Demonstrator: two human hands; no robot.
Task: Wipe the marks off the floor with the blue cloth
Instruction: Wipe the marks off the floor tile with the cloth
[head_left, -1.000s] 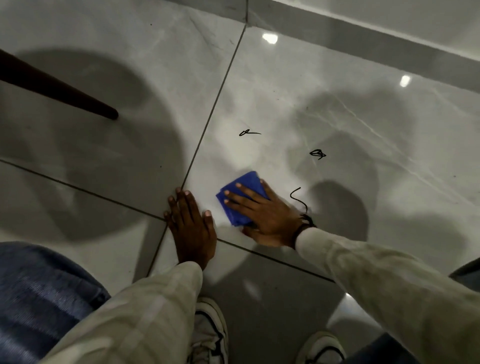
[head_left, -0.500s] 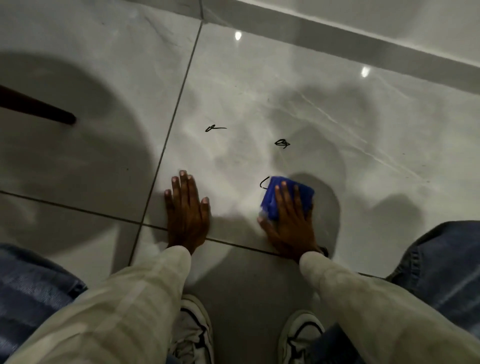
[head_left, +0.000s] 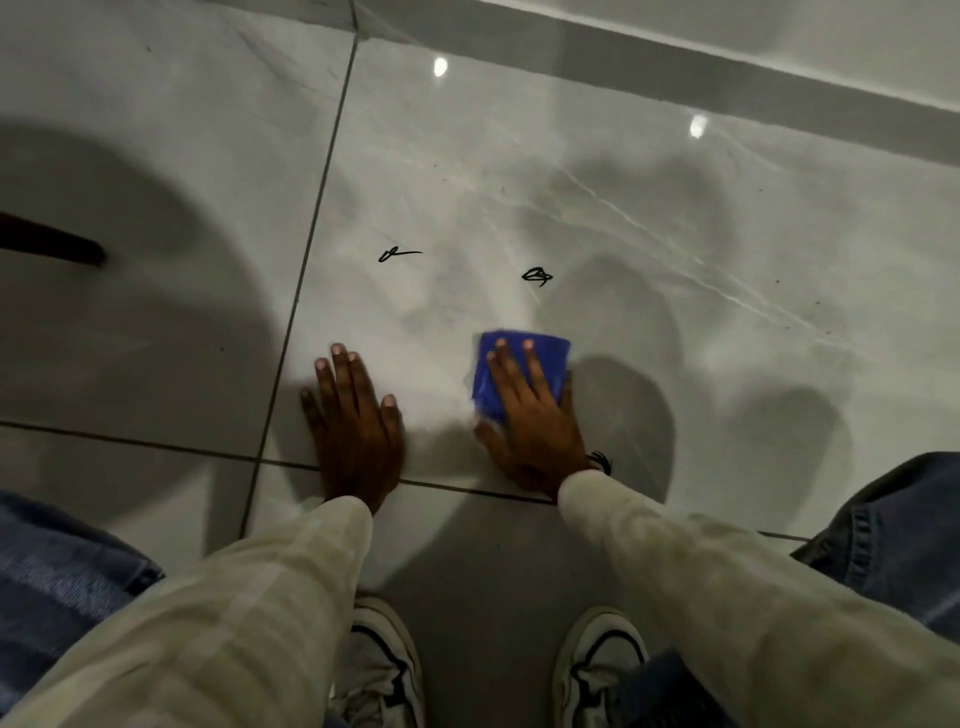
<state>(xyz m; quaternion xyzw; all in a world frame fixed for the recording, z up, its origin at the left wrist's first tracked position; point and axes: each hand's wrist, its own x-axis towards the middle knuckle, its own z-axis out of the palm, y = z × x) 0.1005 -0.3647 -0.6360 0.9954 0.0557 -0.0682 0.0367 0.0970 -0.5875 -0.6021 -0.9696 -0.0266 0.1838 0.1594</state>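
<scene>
Two marks show on the floor (head_left: 675, 312): a squiggle (head_left: 399, 254) at centre frame and a knot-shaped scribble (head_left: 537, 276) to its right. Blue cloth (head_left: 519, 371) lies flat on the tile just below the scribble, slightly left of it, a gap of bare tile between them. Right hand (head_left: 535, 421) presses palm-down on the cloth, fingers (head_left: 501, 358) spread a little and extended toward the top of the frame, not curled round the fabric; cloth pinned, not gripped. So the scribble lies straight ahead of those fingertips, and the right hand is the nearer one. Squiggle is up-left, roughly between both hands. Left hand (head_left: 356, 415) is flat on bare tile left of the cloth, fingers close together, likely bracing. Probable next stroke: push forward onto the scribble.
</scene>
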